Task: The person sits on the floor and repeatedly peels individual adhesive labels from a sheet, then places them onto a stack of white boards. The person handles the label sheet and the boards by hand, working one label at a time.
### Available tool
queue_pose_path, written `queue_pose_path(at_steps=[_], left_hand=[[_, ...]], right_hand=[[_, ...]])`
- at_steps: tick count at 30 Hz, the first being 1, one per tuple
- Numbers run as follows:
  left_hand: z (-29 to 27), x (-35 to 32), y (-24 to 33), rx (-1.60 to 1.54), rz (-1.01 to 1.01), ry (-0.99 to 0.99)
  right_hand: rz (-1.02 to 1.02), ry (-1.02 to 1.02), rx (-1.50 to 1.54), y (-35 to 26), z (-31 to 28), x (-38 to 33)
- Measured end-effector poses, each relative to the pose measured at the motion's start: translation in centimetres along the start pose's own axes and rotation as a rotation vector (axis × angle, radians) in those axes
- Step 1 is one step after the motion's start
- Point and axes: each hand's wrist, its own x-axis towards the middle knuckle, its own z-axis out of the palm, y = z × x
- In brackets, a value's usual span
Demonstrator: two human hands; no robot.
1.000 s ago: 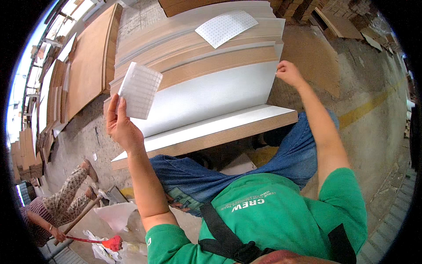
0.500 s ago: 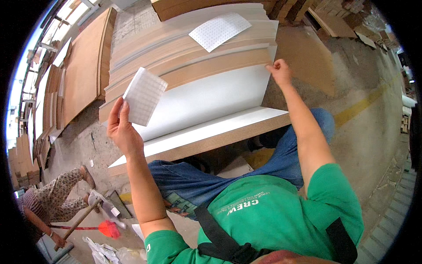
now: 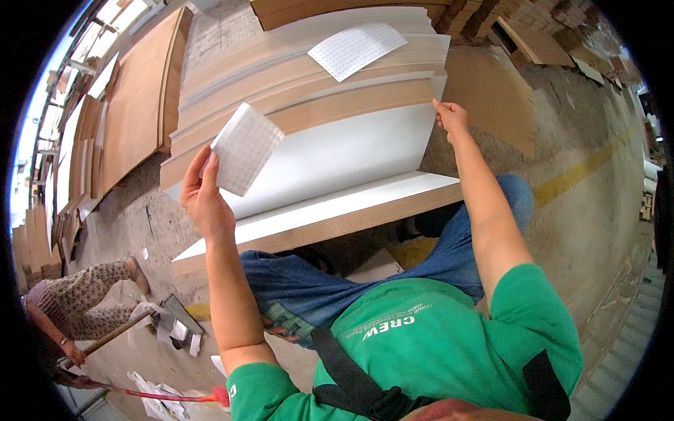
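The thin, gridded, whitish sheet (image 3: 250, 151) has shifted rightward, pinched by the left hand (image 3: 206, 196) over a smooth white panel (image 3: 351, 149). Well apart, arm extended, the right hand (image 3: 453, 118) curls beside the layered cardboard stack (image 3: 358, 103); its grip I cannot tell.

A thin, whitish, translucent sheet (image 3: 248, 151) marked with a grid was held up at a tilt, pinched at its left edge, in front of a smooth white panel (image 3: 344, 154). The panel was slanted upward behind a white-topped, tan-edged stack (image 3: 337, 206).
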Motion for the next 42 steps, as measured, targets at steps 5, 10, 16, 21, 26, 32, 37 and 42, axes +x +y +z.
queue_pose_path(at_steps=[5, 10, 16, 21, 26, 32, 37, 42], left_hand=[[-0.2, 0.1, -0.4, -0.001, 0.018, -0.022], [-0.7, 0.3, -0.2, 0.007, 0.055, 0.016], [-0.2, -0.7, 0.8, 0.065, 0.109, 0.035], [0.5, -0.8, 0.5, 0.063, 0.090, 0.002], [0.6, -0.5, -0.7, 0.061, 0.022, -0.020], [1.3, -0.2, -1.0, 0.070, -0.012, -0.055], [1.6, -0.3, -0.9, 0.121, -0.002, -0.088], [1.9, -0.1, -0.6, 0.128, -0.016, -0.078]], right_hand=[[0.117, 0.118, 0.007, -1.2, 0.6, -1.1], [0.104, -0.015, -0.204, -3.0, -0.9, -3.5], [-0.032, -0.681, -1.247, -7.5, -5.2, -6.2], [-0.198, -0.613, -0.843, -4.2, -5.1, -3.4], [-0.408, -0.065, -0.650, -1.1, -1.4, 0.1], [-0.194, -0.088, -0.457, -1.0, -0.9, 1.8], [0.031, -0.136, -0.225, -1.9, -0.7, 0.3], [0.139, -0.212, -0.071, -2.2, -3.1, -0.4]])
